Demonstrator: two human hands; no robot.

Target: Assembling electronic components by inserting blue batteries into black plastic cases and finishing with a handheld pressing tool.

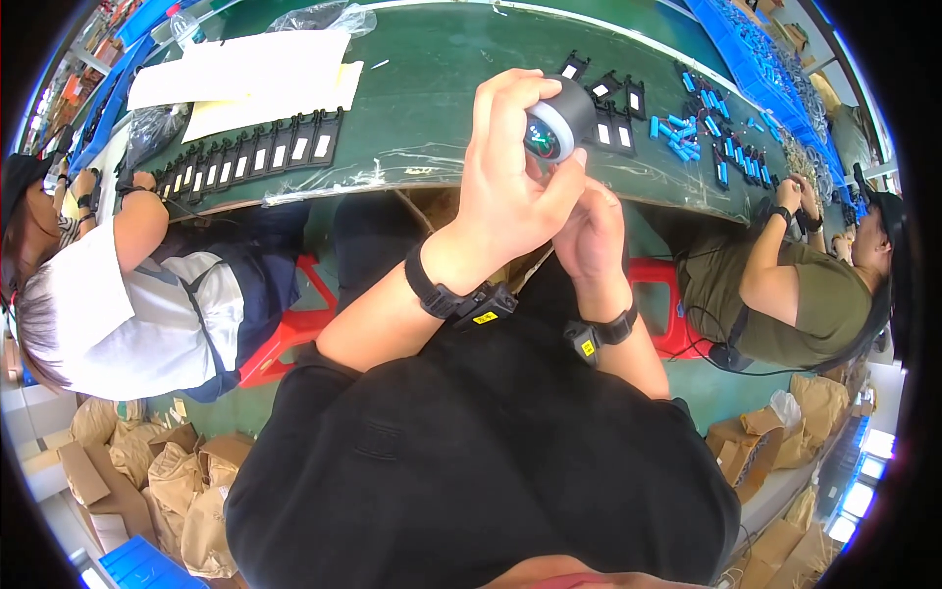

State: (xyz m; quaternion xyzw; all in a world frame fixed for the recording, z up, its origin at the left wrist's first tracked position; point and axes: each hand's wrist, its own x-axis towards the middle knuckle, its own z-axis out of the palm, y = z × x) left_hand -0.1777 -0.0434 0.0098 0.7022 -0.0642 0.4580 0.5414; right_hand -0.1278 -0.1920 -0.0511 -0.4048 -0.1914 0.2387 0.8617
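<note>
Up over the table's near edge, my left hand grips a short black cylinder with a pale grey ring and a dark round face bearing green marks. Its fingers wrap over the top and the thumb presses from below. Just beneath, to the right, is my right hand, its fingers curled in close to the left thumb. Whatever it may pinch is hidden behind the left hand. Near the cylinder, several flat black plastic housings with white labels lie on the green table.
A row of similar black housings lies at left, below white sheets. Blue cylindrical parts are scattered at right, near blue bins. Co-workers sit on both sides, on red stools. Paper sacks and cartons stand behind.
</note>
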